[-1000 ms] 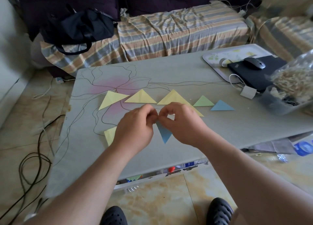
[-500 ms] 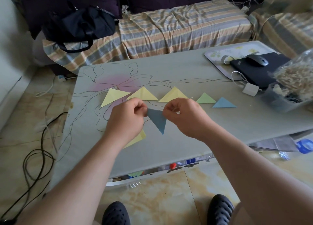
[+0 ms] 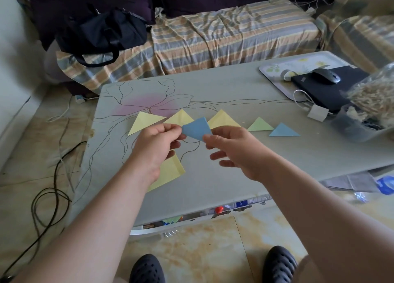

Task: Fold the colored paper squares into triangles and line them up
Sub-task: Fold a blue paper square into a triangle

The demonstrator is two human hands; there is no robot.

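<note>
Above the grey table [image 3: 245, 176], my left hand [image 3: 153, 148] and my right hand [image 3: 232, 148] pinch a folded blue paper triangle [image 3: 197, 129] by its two sides, lifted and tilted toward me. Behind it on the table runs a row of folded triangles: three yellow triangles [image 3: 145, 121], [image 3: 180, 117], [image 3: 222, 119], then a green triangle [image 3: 260, 125] and a blue triangle [image 3: 283, 131] at the right. A yellow paper [image 3: 168, 171] lies flat under my left wrist, partly hidden.
At the table's right end are a tray [image 3: 275, 69], a black notebook with a mouse [image 3: 326, 76], a white charger [image 3: 317, 113] and a clear bin of straw-like bits [image 3: 371, 110]. A striped sofa with a black bag [image 3: 102, 33] stands behind. Cables lie on the floor at left.
Both hands have lifted the blue triangle up and away from the table, turning its point from downward to facing up toward the row. The yellow paper beneath shows more.
</note>
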